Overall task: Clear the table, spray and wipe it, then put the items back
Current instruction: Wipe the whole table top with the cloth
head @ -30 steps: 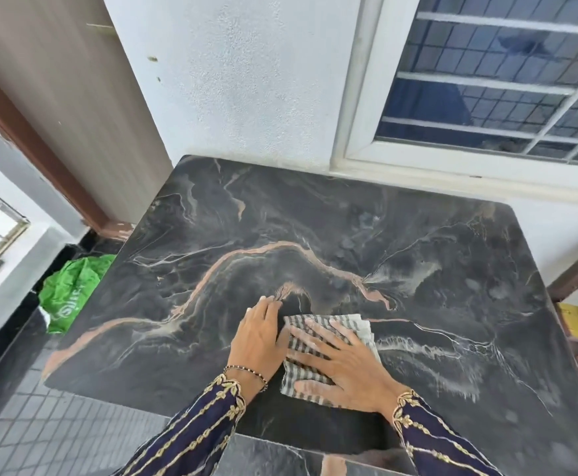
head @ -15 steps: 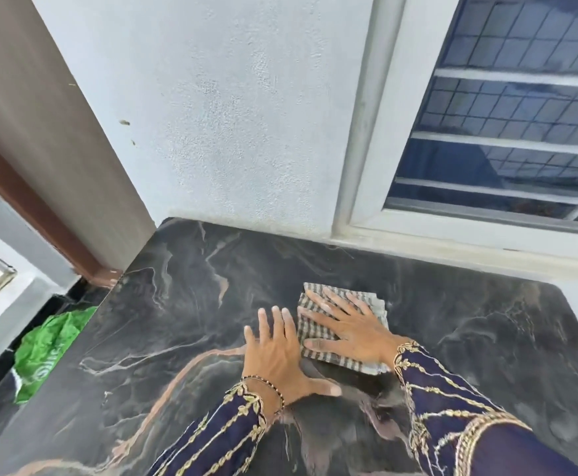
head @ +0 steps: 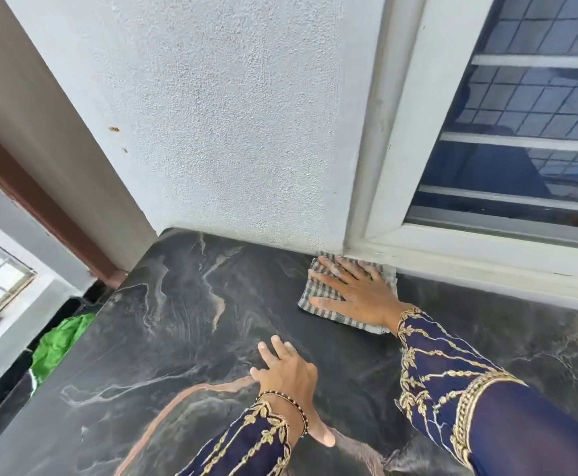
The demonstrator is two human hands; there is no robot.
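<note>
Where table (head: 177,338) meets wall (head: 229,115), right hand (head: 356,290) presses cloth (head: 318,297).

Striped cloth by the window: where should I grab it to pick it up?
Pinch the near right corner of the striped cloth, coming from the front. It lies flat under the right hand, its far edge against the wall, so that corner sticks out free.

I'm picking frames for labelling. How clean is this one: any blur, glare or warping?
Head view: wide-angle bending bows the window frame; soft daylight, no hard shadows; dull sheen on the table; cloth and right hand fairly sharp, left hand slightly soft.
</note>
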